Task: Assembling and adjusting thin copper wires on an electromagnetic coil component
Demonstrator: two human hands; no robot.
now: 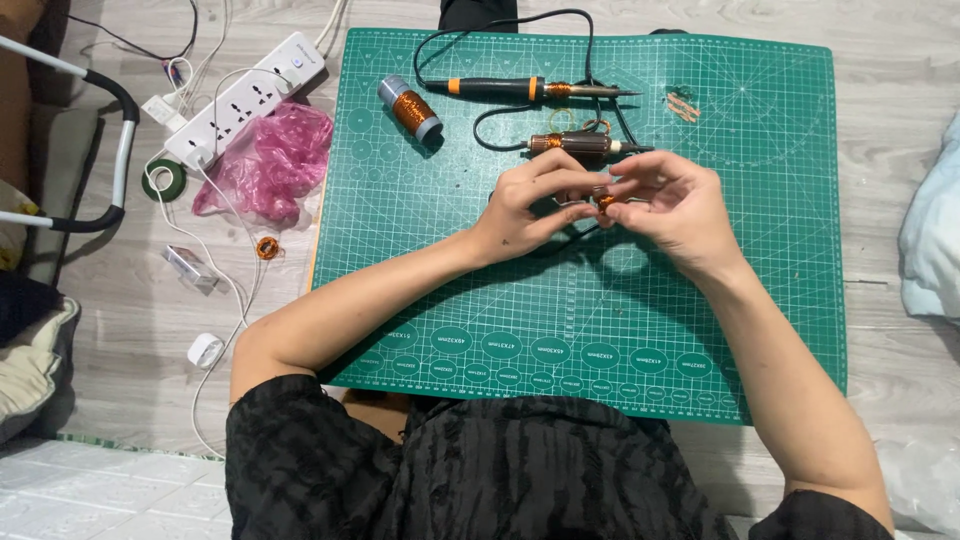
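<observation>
Green cutting mat (700, 300) lies under your forearms, which angle inward. Your left hand (525, 205) and right hand (670, 205) meet above it, fingers (585, 180) pinched shut on a small copper coil (605, 201). Just beyond them lies a soldering iron (530, 89).

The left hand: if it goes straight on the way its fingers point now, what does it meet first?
The left hand points right, so it likely meets the right hand first; both already pinch the small copper coil between them.
</observation>
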